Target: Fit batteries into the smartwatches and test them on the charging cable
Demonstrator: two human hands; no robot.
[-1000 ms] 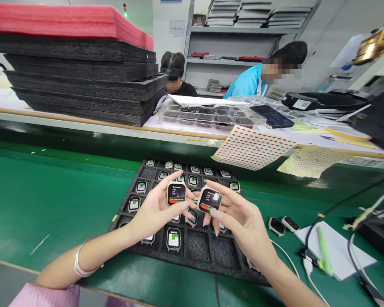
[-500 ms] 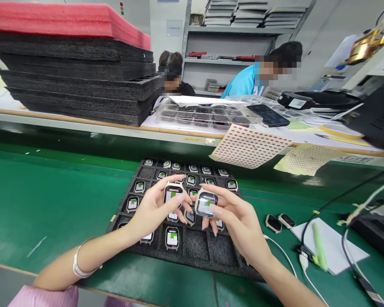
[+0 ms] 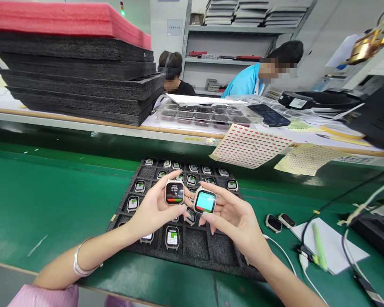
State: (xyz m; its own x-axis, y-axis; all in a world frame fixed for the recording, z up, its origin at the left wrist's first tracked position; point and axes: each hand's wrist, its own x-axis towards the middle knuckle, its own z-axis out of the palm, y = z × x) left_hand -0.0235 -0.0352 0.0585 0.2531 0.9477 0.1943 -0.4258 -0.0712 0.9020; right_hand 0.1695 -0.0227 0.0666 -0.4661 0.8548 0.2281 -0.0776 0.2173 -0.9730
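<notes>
My left hand (image 3: 155, 209) is closed around the edges of a smartwatch (image 3: 174, 192), whose dark screen shows white text above a red and green bar. Beside it, a second smartwatch (image 3: 205, 201) with a turquoise screen and a red and green strip sits in the fingers of my right hand (image 3: 235, 217). Both watches are strapless, face up, and held over a black foam tray (image 3: 222, 251). More smartwatches lie in the tray's pockets, one of them a lit watch (image 3: 172, 237) near the front. My hands hide part of the middle rows.
Two dark-screened watches (image 3: 273, 223) lie right of the tray, by white paper (image 3: 336, 251) with a green pen (image 3: 320, 247) and cables. Above, a shelf holds stacked black foam (image 3: 77, 85), clear plastic trays (image 3: 205, 114) and a phone (image 3: 269, 115). Two people are behind it.
Both held watches' screens have changed from white and green grids to a dark text screen on the left and turquoise on the right. My thumbs have moved off the screens toward the lower edges.
</notes>
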